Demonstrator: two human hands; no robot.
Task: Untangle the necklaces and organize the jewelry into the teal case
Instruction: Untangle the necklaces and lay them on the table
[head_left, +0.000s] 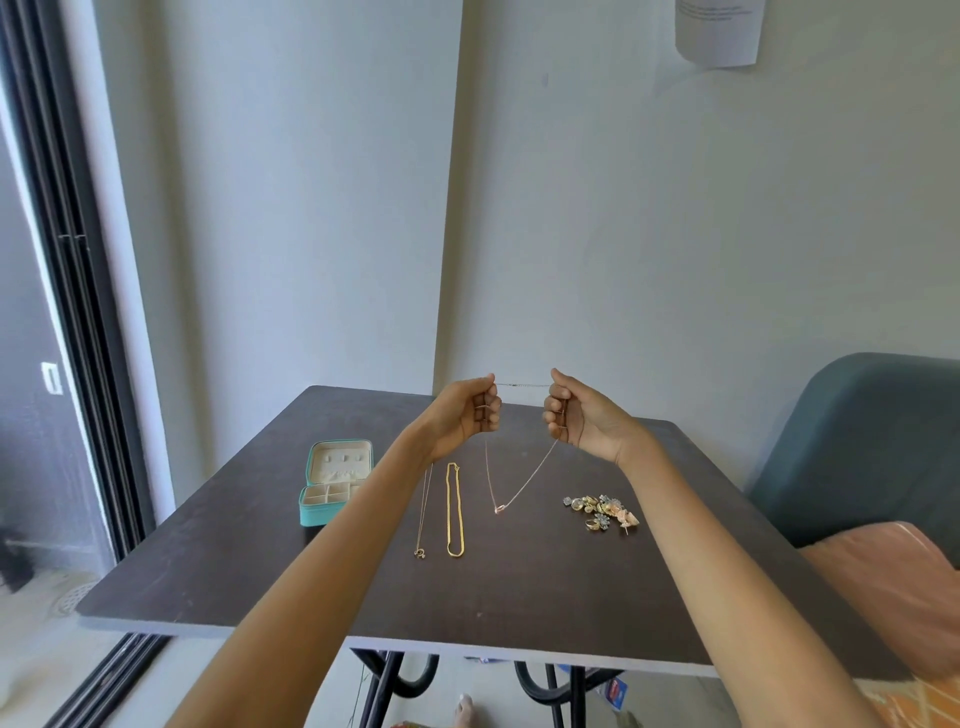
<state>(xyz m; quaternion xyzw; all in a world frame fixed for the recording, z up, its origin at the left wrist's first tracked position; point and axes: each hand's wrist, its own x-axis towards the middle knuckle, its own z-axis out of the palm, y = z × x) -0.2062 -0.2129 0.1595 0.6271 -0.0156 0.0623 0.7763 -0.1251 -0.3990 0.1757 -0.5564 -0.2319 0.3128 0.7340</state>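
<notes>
The dark brown square table (519, 597) is carrying the open teal jewellery case (332, 491) at its left, well apart from the hands. The left hand (467, 415) and right hand (582, 415) are pinching the thin rose-gold pendant necklace (519, 488) above the tabletop, its pendant hanging low. A thick gold chain (455, 509), a fine chain (423, 512) and a heap of small earrings and rings (602, 512) are lying loose. Judgement: untangling is finishing; next, carrying the held chain leftward without snagging.

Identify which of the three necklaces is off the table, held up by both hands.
The thin rose-gold necklace, pinched between left hand and right hand; its pendant dangles. The thick gold chain and thin pendant chain lie flat.
</notes>
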